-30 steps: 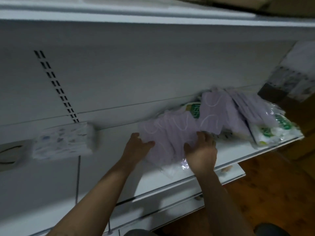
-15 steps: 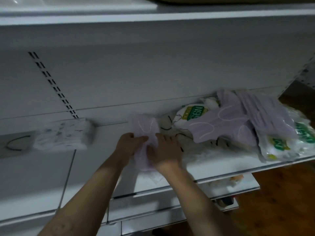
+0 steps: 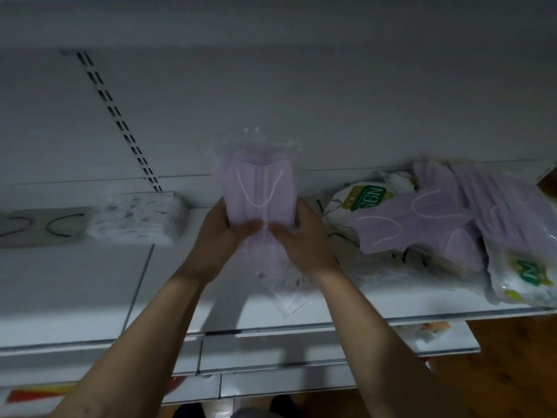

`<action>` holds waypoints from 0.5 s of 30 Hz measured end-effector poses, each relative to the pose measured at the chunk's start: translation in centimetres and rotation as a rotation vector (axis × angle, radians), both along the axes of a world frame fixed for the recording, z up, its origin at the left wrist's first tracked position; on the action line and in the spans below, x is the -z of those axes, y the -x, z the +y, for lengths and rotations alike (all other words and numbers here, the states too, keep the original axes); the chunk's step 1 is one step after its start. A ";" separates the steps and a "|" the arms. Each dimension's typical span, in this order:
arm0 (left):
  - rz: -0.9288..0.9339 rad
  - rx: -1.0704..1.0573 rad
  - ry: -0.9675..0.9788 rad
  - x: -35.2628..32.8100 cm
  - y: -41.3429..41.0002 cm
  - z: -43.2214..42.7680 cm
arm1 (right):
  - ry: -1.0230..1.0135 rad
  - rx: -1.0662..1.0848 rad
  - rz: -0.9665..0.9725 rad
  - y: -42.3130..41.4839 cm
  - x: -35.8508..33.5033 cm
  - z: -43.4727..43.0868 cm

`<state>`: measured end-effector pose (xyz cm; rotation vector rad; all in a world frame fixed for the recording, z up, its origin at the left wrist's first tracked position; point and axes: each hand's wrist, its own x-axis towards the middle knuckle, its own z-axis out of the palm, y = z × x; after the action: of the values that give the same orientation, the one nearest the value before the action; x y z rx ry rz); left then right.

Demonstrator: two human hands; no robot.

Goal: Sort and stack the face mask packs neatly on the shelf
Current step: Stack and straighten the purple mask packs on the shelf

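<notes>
Both hands hold a bundle of purple face mask packs [image 3: 259, 188] upright above the white shelf [image 3: 90, 297]. My left hand [image 3: 224, 233] grips its left side and my right hand [image 3: 297, 233] grips its right side, thumbs across the front. Clear wrapping hangs below the bundle. To the right lies a loose heap of purple mask packs [image 3: 428, 218] mixed with white N95 packs with green labels [image 3: 366, 199]. At the left stands a neat stack of white patterned mask packs [image 3: 135, 217], with grey packs [image 3: 39, 226] beside it.
The shelf's back panel has a slotted upright [image 3: 120, 125]. Lower shelves [image 3: 301, 351] stick out below the front edge. Wooden floor [image 3: 506, 357] shows at the right. A bare stretch of shelf lies between the patterned stack and my hands.
The spread-out purple packs have been gathered into one bundle and lifted upright off the shelf, moving left away from the heap. The camera has moved closer.
</notes>
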<state>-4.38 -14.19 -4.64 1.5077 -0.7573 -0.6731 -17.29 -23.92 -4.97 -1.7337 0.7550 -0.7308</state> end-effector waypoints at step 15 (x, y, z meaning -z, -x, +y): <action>0.009 -0.140 0.051 1.3 0.8 0.9 | -0.035 0.084 -0.070 -1.4 2.0 3.0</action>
<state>-5.21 -13.32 -5.95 1.4945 -0.6506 -0.5513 -15.86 -20.92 -6.94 -1.6447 0.7916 -0.8269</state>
